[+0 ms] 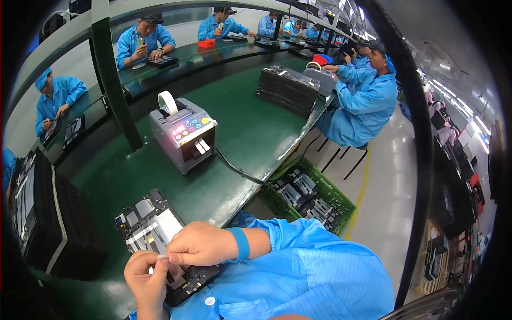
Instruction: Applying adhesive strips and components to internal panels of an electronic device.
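Observation:
An open black device chassis (144,221) with grey and silver parts inside lies on the green bench in front of me. My left hand (146,280) and my right hand (200,244) meet over its near end. Between their fingertips they pinch a small pale strip of tape (161,257). A blue band (241,242) circles my right wrist. A grey tape dispenser (183,133) with a white roll and coloured buttons stands further back, two short strips hanging from its slot.
A black stack of trays (42,213) stands at my left. A green crate (309,197) with parts sits on the floor right of the bench. A cable (237,169) runs from the dispenser. Other workers in blue coats sit around neighbouring benches.

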Tool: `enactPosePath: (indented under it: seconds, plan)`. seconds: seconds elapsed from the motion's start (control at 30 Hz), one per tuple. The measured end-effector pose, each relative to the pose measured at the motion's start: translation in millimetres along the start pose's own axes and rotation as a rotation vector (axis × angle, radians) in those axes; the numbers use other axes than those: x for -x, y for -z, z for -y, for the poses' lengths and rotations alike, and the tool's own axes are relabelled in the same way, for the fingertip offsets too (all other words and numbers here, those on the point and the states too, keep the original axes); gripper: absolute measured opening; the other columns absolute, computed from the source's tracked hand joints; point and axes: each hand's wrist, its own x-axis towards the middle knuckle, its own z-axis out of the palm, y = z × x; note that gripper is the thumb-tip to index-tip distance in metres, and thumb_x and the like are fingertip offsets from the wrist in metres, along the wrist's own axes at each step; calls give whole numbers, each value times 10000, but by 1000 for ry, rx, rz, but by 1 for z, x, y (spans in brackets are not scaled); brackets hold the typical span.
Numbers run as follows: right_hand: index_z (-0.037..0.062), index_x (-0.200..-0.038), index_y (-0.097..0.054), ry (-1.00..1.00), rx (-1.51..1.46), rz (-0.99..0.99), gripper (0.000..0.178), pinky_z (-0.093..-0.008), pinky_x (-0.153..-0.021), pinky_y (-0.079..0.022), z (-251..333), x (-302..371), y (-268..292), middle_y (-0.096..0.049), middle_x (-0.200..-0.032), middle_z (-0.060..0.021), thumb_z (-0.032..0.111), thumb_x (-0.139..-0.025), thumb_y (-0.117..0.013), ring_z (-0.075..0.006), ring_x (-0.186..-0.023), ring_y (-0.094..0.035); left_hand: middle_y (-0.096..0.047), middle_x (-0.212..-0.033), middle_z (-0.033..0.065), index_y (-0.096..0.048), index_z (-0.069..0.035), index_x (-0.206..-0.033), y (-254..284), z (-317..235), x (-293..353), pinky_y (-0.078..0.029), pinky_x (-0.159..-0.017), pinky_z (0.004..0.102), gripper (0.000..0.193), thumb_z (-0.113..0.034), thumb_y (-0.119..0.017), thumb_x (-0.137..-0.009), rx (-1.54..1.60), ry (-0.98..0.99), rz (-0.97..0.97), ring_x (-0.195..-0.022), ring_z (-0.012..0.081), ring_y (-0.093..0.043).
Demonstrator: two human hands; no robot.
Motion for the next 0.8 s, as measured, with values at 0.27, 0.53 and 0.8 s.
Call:
enactPosePath:
  seconds: [0.27, 0.53, 0.8]
  plan:
    - [15, -1035, -647, -231, -102, -355, 217, -320, -677, -485, 6, -1, 0, -632, -813, -97, 169, -889, -598, -199, -732, -612, -598, -722, 86, -623, -8, -743, 1, -7, 7, -421, -619, 282, 66, -34, -682, -759, -181, -268, -273, -680, 185, -551]
    - [32, -833, -593, -59, 113, -290, 70, -340, -566, -448, -8, -11, -10, -557, -776, -117, 95, -825, -623, -264, -666, -556, -622, -763, 122, -676, 14, -842, 20, 7, 8, -463, -646, 314, 129, -11, -685, -716, -349, -297, -226, -709, 234, -594]
    - [39, -1064, -530, -240, 53, -160, 264, -319, -650, -491, -25, -50, -4, -588, -878, -103, 114, -838, -644, -198, -746, -617, -623, -896, 149, -656, 13, -928, 44, 45, -9, -480, -759, 387, 202, -78, -640, -748, -691, -91, -297, -844, 334, -599]
